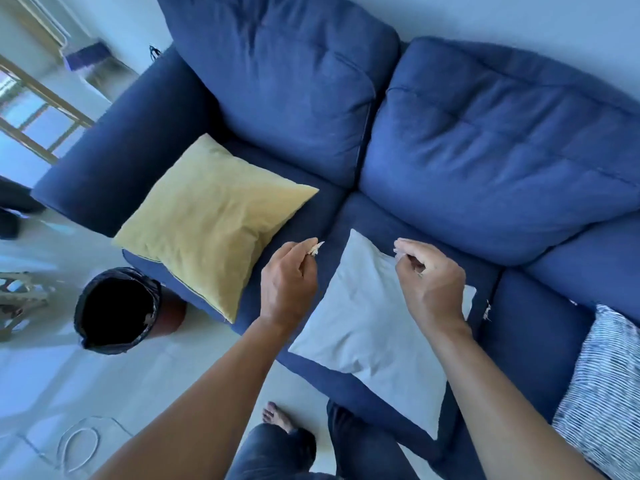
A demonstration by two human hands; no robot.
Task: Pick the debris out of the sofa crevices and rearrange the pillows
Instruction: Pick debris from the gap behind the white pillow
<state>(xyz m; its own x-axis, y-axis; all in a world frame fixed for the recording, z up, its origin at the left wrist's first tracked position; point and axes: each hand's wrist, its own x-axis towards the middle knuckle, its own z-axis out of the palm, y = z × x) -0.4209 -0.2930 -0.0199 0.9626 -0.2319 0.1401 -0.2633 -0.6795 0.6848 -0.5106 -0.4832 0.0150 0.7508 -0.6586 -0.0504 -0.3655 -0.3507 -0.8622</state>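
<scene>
A blue sofa (485, 140) fills the view. A yellow pillow (211, 220) lies flat on its left seat, a pale grey pillow (374, 327) on the middle seat, and a striped pillow (602, 386) at the right edge. My left hand (287, 285) hovers between the yellow and grey pillows, pinching a small pale scrap of debris (316, 249). My right hand (429, 282) is over the grey pillow's top corner, fingers closed on another pale scrap (398, 253). One more bit of debris (487, 311) sticks out of the crevice right of the grey pillow.
A bin lined with a black bag (117, 310) stands on the white floor left of the sofa's front. A coiled white cable (79, 445) lies on the floor nearer me. My legs and a bare foot (277, 417) are below, against the sofa front.
</scene>
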